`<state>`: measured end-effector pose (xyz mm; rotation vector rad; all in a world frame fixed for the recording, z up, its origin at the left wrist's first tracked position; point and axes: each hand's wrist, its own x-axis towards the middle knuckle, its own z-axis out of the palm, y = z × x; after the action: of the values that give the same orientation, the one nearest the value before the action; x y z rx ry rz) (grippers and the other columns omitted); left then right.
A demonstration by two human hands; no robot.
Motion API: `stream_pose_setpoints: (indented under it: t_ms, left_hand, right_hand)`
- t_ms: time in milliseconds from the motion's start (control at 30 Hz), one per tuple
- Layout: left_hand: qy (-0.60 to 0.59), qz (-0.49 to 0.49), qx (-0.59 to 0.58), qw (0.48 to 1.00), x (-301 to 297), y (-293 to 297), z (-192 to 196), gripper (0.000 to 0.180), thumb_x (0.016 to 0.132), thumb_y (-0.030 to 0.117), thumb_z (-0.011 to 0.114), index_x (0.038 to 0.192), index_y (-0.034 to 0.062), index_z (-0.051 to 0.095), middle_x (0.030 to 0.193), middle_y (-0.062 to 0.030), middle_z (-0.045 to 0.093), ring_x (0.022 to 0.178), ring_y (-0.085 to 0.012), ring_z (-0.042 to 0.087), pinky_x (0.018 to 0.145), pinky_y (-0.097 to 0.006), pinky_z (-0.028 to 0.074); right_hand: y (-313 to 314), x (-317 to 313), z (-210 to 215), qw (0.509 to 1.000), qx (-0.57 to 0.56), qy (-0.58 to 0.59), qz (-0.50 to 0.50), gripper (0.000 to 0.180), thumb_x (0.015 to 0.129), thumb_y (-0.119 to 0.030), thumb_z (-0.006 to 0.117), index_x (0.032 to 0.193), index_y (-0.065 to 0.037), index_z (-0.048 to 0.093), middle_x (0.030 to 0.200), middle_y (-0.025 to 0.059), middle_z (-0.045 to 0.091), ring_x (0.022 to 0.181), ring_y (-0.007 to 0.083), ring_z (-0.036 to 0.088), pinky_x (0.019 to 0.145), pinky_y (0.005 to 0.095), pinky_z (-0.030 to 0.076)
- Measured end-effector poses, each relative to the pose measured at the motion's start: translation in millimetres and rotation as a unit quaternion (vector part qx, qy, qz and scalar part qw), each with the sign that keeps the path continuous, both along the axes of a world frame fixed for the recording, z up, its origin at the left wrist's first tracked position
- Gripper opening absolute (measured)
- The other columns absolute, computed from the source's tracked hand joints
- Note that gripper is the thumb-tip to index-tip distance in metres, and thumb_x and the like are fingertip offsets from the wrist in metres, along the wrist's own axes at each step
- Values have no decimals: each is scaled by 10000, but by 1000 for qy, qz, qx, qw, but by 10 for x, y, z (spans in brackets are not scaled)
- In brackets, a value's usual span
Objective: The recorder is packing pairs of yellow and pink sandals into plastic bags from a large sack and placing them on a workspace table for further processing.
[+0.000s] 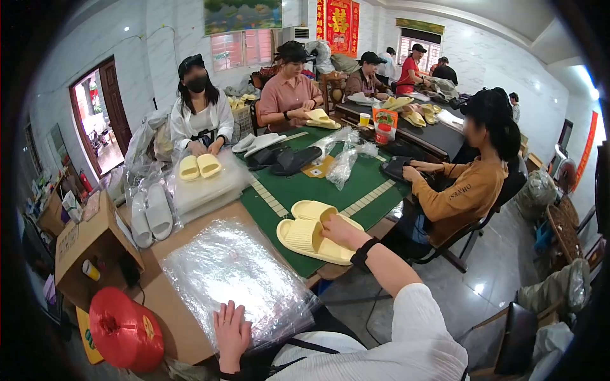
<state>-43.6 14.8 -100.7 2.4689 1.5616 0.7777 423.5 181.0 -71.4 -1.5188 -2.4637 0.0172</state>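
Observation:
My left hand (232, 330) lies flat, fingers spread, at the near edge of a stack of clear plastic bags (222, 260). Reaching forward, my right hand (345, 230) has its fingers curled onto the nearer slipper of a pale yellow pair (298, 235), just behind the strap. That pair rests side by side on the near corner of the green table top (257, 222), toes pointing left. The undersides of my right fingers are hidden against the footbed.
A red roll of plastic twine (124, 330) and a cardboard box (95, 241) stand at the left. Beyond are bagged white slippers (152, 213), black slippers (295, 160) and crumpled clear bags (346, 159). Co-workers sit across and at the right; one handles a black slipper (397, 168).

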Motion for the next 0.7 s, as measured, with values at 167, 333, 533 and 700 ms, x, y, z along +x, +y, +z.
stream_pose_setpoints:
  t_ms: [167, 333, 533, 700]
  left_hand:
    - [-1, -6, -2, 1000, 25, 20, 21, 461, 896, 263, 619, 1328, 104, 601, 1479, -172, 480, 1403, -397, 376, 1189, -555, 197]
    - [6, 4, 0, 1000, 3, 7, 18, 459, 901, 262, 618, 1332, 105, 598, 1484, -170, 475, 1406, -396, 372, 1185, -554, 205]
    - [2, 2, -2, 1000, 57, 30, 66, 465, 909, 292, 632, 1347, 142, 592, 1493, -141, 475, 1405, -372, 388, 1179, -552, 227]
    - [-7, 10, -6, 1000, 12, 1, 35, 456, 929, 293, 603, 1351, 124, 582, 1502, -151, 462, 1414, -370, 376, 1183, -549, 209]
  right_hand:
    - [-124, -63, 168, 987, -42, 104, -117, 308, 890, -309, 634, 965, -16, 694, 987, 172, 647, 963, 357, 598, 852, 438, 490]
    - [-56, -137, 198, 993, -2, 37, -116, 292, 845, -317, 679, 906, -32, 669, 879, 155, 656, 911, 356, 633, 807, 464, 497]
    - [-38, -14, 223, 985, -32, 123, -117, 259, 867, -261, 646, 906, -4, 650, 906, 202, 651, 888, 389, 626, 773, 472, 500]
    - [-40, -115, 228, 984, -18, 142, -110, 245, 848, -228, 649, 834, 14, 679, 813, 217, 658, 794, 399, 633, 701, 482, 499]
